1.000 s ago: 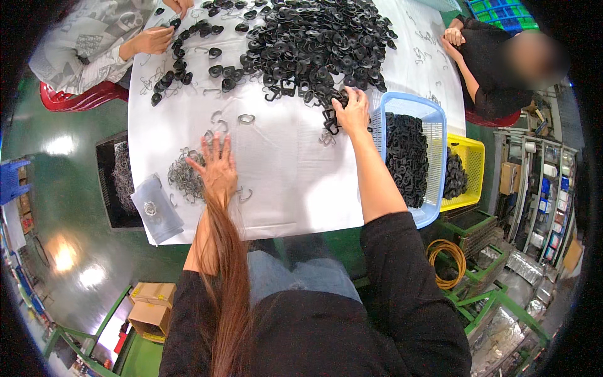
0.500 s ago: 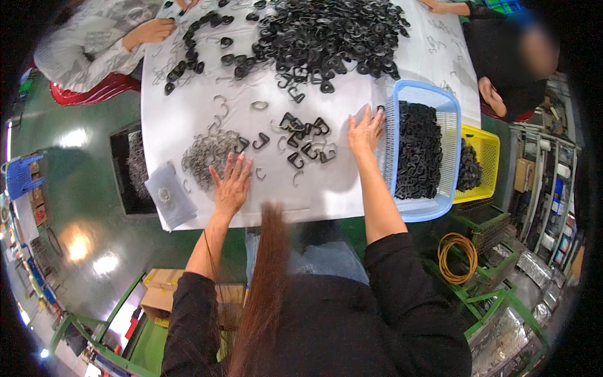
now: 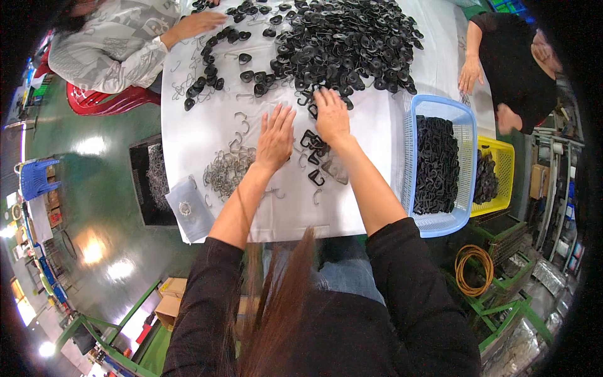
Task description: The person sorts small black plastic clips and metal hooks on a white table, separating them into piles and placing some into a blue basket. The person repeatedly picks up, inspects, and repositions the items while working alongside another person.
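Observation:
My left hand (image 3: 275, 138) is over the white-covered table, fingers stretched out and holding nothing that shows. Beside its wrist lies a heap of bare metal wire hooks (image 3: 220, 174). My right hand (image 3: 331, 116) reaches to the near edge of a big pile of black rounded pieces with wire hooks (image 3: 352, 44). Its fingers are extended over a few dark pieces, partly hiding them; no grip shows. Between and below my hands lies a small group of black hook-shaped pieces (image 3: 312, 139), some under my right wrist.
At the right stand a light-blue basket (image 3: 409, 166) of black hook-shaped parts and a yellow basket (image 3: 507, 173). A clear plastic bag (image 3: 191, 213) lies at the table's near left corner, by a black bin (image 3: 141, 188). Co-workers' hands (image 3: 200, 25) work at the left and right sides.
My left hand has moved up and right, away from the wire hooks. My right hand has swung left from beside the blue basket to the black pile. The view has shifted slightly.

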{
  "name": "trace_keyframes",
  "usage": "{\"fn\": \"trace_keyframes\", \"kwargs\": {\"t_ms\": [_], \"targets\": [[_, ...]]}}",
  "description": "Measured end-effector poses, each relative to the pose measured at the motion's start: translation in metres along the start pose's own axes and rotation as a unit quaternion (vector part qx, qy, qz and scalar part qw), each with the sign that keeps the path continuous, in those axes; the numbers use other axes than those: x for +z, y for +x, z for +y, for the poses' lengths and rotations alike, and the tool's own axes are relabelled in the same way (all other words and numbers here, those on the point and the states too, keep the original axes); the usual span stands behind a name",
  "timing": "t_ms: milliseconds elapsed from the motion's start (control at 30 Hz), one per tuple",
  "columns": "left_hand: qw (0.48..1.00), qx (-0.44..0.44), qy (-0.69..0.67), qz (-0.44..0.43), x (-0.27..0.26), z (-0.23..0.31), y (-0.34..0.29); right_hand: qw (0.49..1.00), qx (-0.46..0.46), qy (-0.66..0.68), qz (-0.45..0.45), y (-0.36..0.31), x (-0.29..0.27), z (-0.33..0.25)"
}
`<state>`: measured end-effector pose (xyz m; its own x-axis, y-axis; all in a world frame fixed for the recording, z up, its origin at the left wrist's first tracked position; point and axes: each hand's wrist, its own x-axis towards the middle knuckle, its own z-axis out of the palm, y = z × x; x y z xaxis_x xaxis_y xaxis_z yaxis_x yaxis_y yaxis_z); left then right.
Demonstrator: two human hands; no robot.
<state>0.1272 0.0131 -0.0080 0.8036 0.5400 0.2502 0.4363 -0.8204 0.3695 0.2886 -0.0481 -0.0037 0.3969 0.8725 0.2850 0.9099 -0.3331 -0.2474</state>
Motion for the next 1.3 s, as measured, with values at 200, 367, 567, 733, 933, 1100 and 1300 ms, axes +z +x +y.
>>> {"fn": "trace_keyframes", "kwargs": {"t_ms": [200,367,567,733,933,1100,1300], "targets": [[0.998,0.002,-0.041,-0.04,0.033,0.004,0.055,0.995,0.062,0.079,-0.026,-0.013,0.003,0.003],[0.999,0.037,0.017,-0.029,0.038,0.014,0.041,0.999,0.002,-0.004,-0.05,-0.02,0.003,0.014],[0.994,0.031,-0.095,-0.047,0.007,0.015,-0.008,0.99,0.066,0.08,-0.092,-0.074,-0.016,0.008],[0.987,-0.041,-0.151,-0.02,-0.015,0.015,-0.011,0.977,0.122,0.118,-0.127,-0.071,-0.027,0.01],[0.821,-0.34,-0.455,0.051,-0.029,0.012,-0.028,0.994,0.038,0.099,-0.034,-0.012,0.01,-0.002],[0.704,-0.432,-0.563,0.027,-0.042,-0.01,-0.058,0.997,-0.003,-0.025,-0.078,0.008,0.039,-0.028],[0.554,-0.476,-0.68,-0.069,-0.052,-0.007,-0.084,0.971,-0.029,0.179,-0.154,-0.013,0.017,-0.061]]}}
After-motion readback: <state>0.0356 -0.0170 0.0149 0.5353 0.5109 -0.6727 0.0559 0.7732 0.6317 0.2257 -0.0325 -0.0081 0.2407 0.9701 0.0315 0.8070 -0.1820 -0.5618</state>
